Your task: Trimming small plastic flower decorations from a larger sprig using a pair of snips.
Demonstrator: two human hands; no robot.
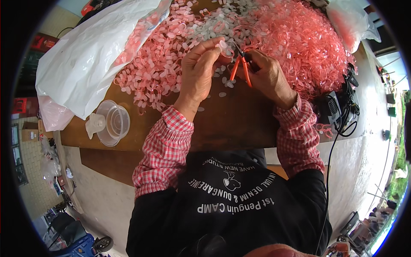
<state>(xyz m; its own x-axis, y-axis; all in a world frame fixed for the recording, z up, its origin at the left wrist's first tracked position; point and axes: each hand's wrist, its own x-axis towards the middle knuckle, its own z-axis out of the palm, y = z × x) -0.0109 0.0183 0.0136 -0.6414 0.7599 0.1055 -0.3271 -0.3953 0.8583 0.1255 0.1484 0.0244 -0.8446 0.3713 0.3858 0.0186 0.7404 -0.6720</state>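
My left hand [198,73] is closed, pinching a small pink plastic piece [221,44] with a pale oval end between thumb and fingertips. My right hand [266,73] grips a pair of red-handled nippers [243,68]. Their dark, pointed jaws are beside the pink piece; whether they touch it I cannot tell. Just beyond both hands lie many pale oval pieces [214,25]. To the left of them spreads a heap of pink loops with oval tabs [156,64], and on the right rises a larger heap of glossy pink loops [295,47].
A big white plastic bag [92,55] covers the table's left side. Near the left edge of the brown table [231,124] stands a clear round tub [114,124]. A dark device with cables [336,109] sits at the right; one cable hangs down. Another plastic bag [351,21] lies far right.
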